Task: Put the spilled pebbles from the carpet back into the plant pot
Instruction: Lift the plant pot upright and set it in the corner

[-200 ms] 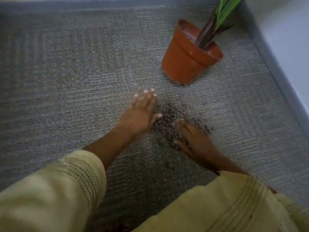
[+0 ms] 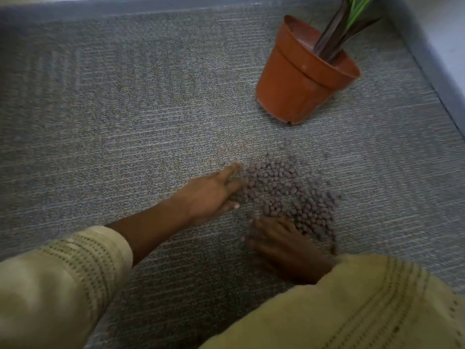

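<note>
A patch of small brown pebbles (image 2: 289, 192) lies spread on the grey carpet (image 2: 125, 122). Beyond it, up and to the right, stands the orange plant pot (image 2: 297, 79) with dark stems and green leaves (image 2: 337, 34). My left hand (image 2: 214, 195) rests edge-on at the left side of the pebbles, fingers apart and touching them. My right hand (image 2: 281, 245) lies palm down at the near edge of the patch, fingers spread over the carpet. Neither hand holds anything that I can see.
A grey skirting edge (image 2: 427, 59) and a pale wall close off the right side just behind the pot. Another grey edge runs along the top. A few loose pebbles (image 2: 286, 141) lie between the patch and the pot. My yellow sleeves fill the bottom.
My left hand has turned onto its edge against the pebbles. My right hand has pulled back toward me, uncovering more of the patch.
</note>
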A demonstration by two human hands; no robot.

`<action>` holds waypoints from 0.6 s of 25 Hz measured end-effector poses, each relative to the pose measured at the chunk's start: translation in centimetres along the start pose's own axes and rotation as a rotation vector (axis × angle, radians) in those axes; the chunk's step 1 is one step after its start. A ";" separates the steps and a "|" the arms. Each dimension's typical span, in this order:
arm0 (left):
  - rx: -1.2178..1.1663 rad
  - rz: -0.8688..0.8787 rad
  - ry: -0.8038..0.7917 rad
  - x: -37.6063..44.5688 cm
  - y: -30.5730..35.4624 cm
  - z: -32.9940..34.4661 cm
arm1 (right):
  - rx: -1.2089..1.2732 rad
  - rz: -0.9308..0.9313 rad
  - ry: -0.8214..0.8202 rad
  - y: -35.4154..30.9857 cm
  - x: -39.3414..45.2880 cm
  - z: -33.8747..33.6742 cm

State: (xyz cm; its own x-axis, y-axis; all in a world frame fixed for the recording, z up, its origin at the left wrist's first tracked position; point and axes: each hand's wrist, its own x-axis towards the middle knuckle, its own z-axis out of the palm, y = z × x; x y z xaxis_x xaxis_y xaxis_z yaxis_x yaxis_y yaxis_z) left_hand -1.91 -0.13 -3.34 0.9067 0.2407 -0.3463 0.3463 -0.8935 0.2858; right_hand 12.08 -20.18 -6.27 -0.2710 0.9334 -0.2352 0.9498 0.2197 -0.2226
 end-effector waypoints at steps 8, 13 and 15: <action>-0.074 0.007 -0.208 -0.7 1.3 5.8 | 0.140 0.021 0.043 0.5 -1.9 5.5; -0.347 -0.065 -0.058 -1.6 1.6 6.5 | 0.276 0.115 0.010 0.6 -2.9 7.2; -0.340 -0.087 -0.038 -1.0 1.2 5.9 | 0.289 0.135 0.095 1.2 -2.3 5.4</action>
State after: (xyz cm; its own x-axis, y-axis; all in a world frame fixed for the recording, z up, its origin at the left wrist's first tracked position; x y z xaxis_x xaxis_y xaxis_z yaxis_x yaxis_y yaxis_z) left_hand -3.87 -3.68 -7.95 0.8631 0.2903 -0.4132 0.4877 -0.6914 0.5330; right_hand 12.98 -23.62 -11.13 -0.1166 0.9740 -0.1943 0.8891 0.0151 -0.4575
